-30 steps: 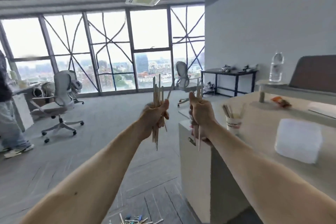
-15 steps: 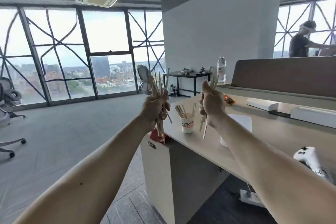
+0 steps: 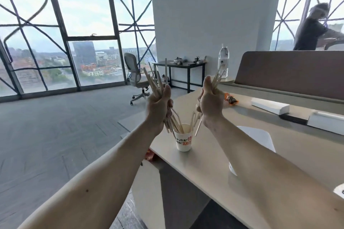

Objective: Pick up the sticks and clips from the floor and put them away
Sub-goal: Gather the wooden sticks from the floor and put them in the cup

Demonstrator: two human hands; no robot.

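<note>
Two fists were clenched on wooden sticks. Left hand [image 3: 158,107] gripped the thick bundle [image 3: 153,83], tips fanned upward, lower ends at the rim of a paper cup [image 3: 184,141]. Right hand [image 3: 211,105] gripped the thin bunch [image 3: 217,78], just above and right of the cup. Cup stood near the desk [image 3: 210,169] edge with sticks inside; its black and red printed characters were too blurred to read. Water bottle [image 3: 223,59] label unreadable.
</note>
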